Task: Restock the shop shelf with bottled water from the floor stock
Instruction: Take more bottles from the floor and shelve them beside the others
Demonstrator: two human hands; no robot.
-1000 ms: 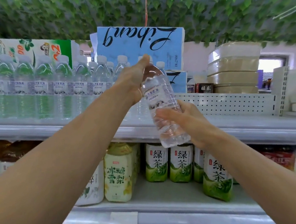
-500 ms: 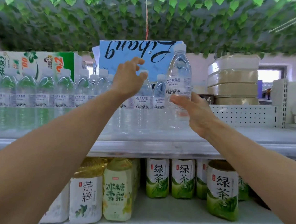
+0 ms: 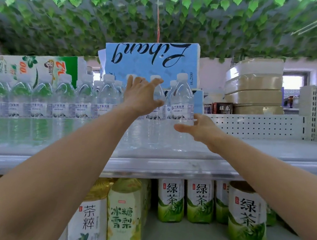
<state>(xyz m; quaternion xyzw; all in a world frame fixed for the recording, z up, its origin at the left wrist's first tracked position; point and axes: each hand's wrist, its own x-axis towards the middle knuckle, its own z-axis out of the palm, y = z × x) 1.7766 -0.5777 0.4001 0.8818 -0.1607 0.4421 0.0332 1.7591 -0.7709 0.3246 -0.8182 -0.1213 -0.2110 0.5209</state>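
We see the upper shelf [image 3: 264, 151] carrying a long row of water bottles [image 3: 42, 108] along its left half, with a blue carton [image 3: 150, 61] behind; the left hand [image 3: 142, 98] is spread wide before the bottles' shoulders, holding nothing; the right hand [image 3: 202, 131], fingers loose and apart, lies against the end bottle [image 3: 182, 102], which stands upright at the row's right end.

One blue Libang pack [image 3: 150, 63]. Beneath and left of it stand at least nine water bottles [image 3: 64, 102], with those further back too overlapped to count. To its right are four stacked beige packs [image 3: 253, 89]. Below it are four labelled green tea bottles [image 3: 171, 199], one pear drink bottle [image 3: 123, 216] and one white tea bottle [image 3: 88, 223].
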